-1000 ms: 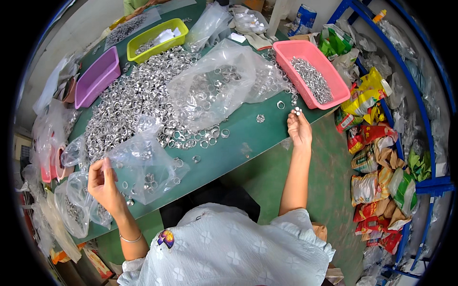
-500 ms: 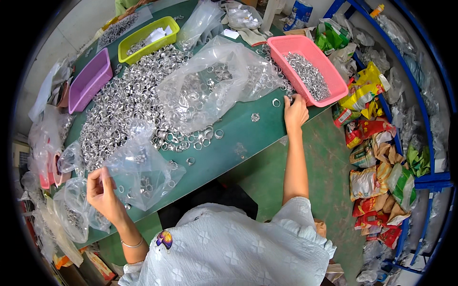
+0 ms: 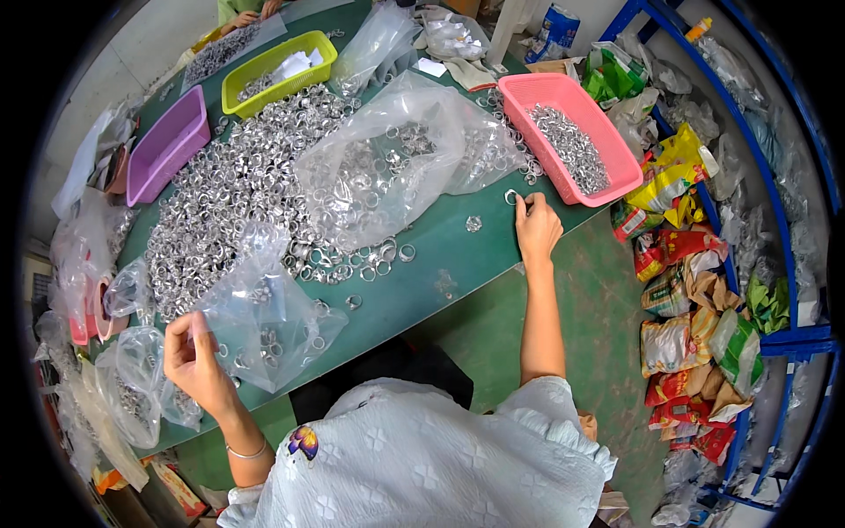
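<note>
From the head view, a green worktop (image 3: 422,282) is carrying a heap of silver rings (image 3: 229,194), clear bags and pink, purple and yellow trays. The right hand (image 3: 535,229) is pinching a metal ring (image 3: 510,196) beside the pink tray (image 3: 572,141). The left hand (image 3: 195,356) is gripping a clear plastic bag (image 3: 264,326). Snack packets (image 3: 687,343) are littering the floor by blue shelving (image 3: 792,334).

Right arm (image 3: 539,308) outstretched, left hand (image 3: 195,356) raised (fingers curled).

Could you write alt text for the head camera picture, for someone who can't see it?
A person at a green table reaches their right hand to a loose metal ring beside a pink basket, while their left hand holds a clear plastic bag near a heap of rings.
</note>
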`<state>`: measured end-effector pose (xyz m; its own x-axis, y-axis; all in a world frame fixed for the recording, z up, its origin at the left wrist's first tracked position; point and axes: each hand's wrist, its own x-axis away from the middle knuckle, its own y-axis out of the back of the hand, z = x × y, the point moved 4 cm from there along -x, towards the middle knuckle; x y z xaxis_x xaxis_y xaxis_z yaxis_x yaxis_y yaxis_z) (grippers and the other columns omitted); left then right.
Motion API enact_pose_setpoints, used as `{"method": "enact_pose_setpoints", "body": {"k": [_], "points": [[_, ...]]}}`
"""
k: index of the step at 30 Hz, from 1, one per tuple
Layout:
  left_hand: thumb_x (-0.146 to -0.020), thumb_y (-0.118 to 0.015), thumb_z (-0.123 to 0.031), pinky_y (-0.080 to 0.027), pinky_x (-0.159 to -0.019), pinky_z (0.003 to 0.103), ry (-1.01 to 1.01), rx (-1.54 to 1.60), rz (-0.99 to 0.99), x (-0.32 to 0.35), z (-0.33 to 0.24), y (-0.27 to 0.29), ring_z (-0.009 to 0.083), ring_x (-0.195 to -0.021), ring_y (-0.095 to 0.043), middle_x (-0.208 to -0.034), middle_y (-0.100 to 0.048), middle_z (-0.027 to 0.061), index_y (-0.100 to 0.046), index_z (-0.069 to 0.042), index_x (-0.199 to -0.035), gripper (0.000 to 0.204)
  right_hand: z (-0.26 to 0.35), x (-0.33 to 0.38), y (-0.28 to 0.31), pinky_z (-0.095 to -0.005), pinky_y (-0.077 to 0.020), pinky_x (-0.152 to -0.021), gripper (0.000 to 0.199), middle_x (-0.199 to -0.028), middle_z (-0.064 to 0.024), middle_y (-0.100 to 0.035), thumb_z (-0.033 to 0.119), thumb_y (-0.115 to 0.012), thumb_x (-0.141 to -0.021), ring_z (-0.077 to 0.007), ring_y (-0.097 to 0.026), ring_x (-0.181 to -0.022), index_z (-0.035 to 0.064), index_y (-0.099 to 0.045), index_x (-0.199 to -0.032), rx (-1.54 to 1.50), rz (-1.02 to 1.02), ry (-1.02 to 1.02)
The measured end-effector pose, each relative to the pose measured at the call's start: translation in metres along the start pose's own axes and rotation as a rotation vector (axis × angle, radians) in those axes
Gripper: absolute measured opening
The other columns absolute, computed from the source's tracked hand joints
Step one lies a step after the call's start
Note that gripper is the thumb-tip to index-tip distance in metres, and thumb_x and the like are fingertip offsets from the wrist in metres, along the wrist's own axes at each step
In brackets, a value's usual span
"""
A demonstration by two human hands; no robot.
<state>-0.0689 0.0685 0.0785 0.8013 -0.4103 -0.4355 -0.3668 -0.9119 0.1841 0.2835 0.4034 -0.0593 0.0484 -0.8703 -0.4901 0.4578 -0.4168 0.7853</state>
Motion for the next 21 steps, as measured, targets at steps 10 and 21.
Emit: {"method": "enact_pose_setpoints", "body": {"k": [10,21], "points": [[-0.087,-0.057,-0.006,-0.028,-0.049,0.017,0.033,0.011,0.078,0.0,-0.004,-0.004,0.003,-0.055,-0.038,-0.065,-0.047,-0.0029,-0.058,0.0,-0.085,0.007,-0.008,-0.034,-0.003,-0.0503,-0.0467,-0.056,0.018,-0.067,-0.0199,-0.061,0.023,-0.056,-0.085,-0.0404,-0.06,-0.063,0.0056,-0.059,-0.087,0.153,-0.069,-0.109],[-0.082,-0.062,-0.001,-0.035,-0.051,0.016,0.147,0.074,0.092,0.013,-0.02,-0.007,0.001,-0.059,-0.045,-0.07,-0.056,-0.0026,-0.061,0.001,-0.085,0.004,0.292,0.128,0.119,-0.0335,-0.0457,-0.053,0.011,-0.07,-0.0089,-0.052,0.01,-0.063,-0.079,-0.0247,-0.055,-0.057,0.0037,-0.055,-0.082,-1.232,0.605,1.032]]}}
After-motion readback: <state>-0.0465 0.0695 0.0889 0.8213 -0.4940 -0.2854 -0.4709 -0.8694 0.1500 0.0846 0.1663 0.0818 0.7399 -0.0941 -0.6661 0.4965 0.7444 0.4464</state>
